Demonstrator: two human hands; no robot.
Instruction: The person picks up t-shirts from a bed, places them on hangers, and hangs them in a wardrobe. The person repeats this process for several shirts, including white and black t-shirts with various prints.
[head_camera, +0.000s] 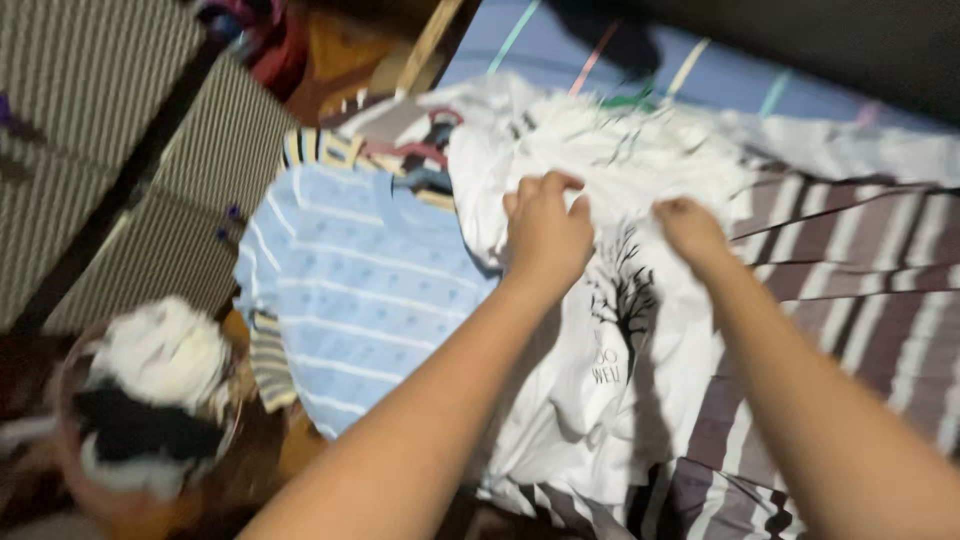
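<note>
Both the left hand (545, 232) and the right hand (692, 232) pinch the crumpled fabric of a white cotton shirt with a black tree print (620, 340), which lies on a brown-and-white striped bedsheet (850, 270) beside a light blue checked garment (360, 290), with a basket of black and white clothes (140, 400) at lower left.

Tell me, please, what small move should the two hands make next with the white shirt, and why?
Probably pull the hands apart to stretch the cloth flat. The left hand and right hand both pinch the white shirt close together near its top, and it lies bunched and creased on the striped sheet.
</note>
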